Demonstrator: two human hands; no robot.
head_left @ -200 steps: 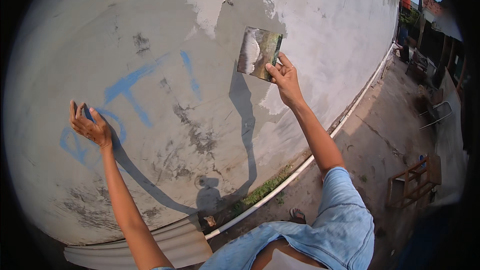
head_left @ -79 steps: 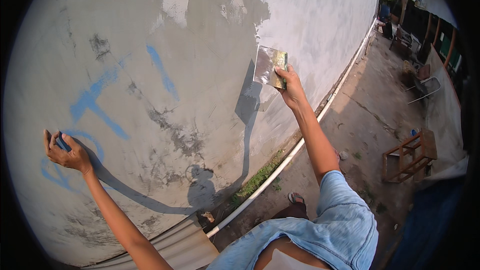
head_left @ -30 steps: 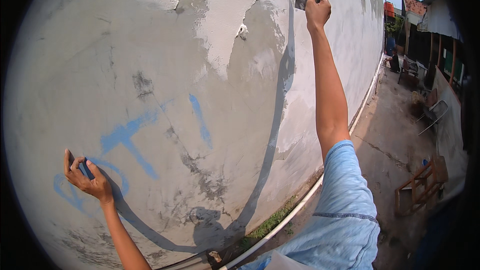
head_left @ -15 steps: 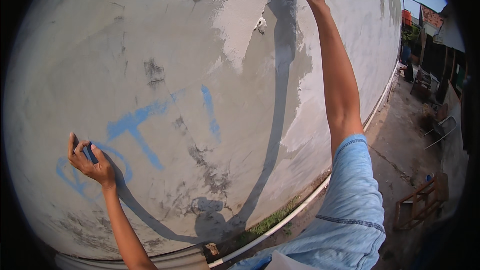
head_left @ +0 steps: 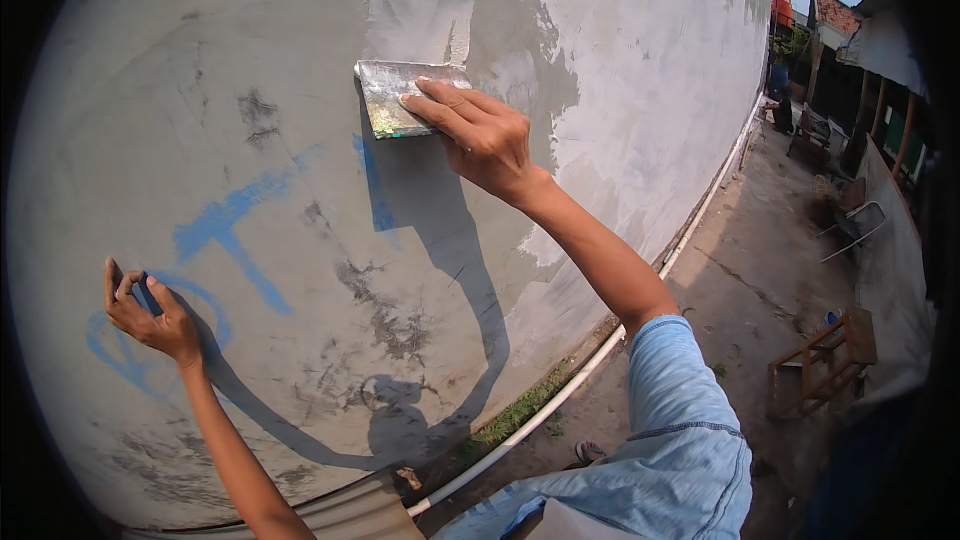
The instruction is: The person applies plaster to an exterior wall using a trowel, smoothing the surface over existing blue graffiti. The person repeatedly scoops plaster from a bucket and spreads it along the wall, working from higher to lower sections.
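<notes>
Clock hub: view centre. Your right hand (head_left: pixel 488 140) is at 12 o'clock, carrying the scraper (head_left: pixel 385 100) at about 11. The plate is tilted: upper edge toward the wall (head_left: pixel 240 70), lower edge apparently standing off, its shadow (head_left: pixel 430 200) falling below. Contact along the whole upper edge: cannot tell.

Right fingers: two tips lie side by side, pressed on the near face; thumb hidden, so cannot tell how it backs them.

Left hand (head_left: pixel 155 315), between 8 and 9, beside the blue strokes (head_left: pixel 225 225): fingers bent and apart, thumb clear of them. Dark blue patch between; cannot tell whether it is held or shaded paint. Looks like a good brace; lean lightly.

For a clean pass, I judge: lay the upper edge evenly on the wall, neither corner digging in. Hold a low, steady tilt; steeper likely scrapes, flatter likely drags. Press evenly through both fingertips and move from the shoulder, wrist quiet. Ease off near the raised white ridge (head_left: pixel 458 40), just above the plate; it could catch. Feather toward the pale coat (head_left: pixel 650 90) at 2. Mind the pipe (head_left: pixel 545 425) near 5, close to your foot (head_left: pixel 590 452).
</notes>
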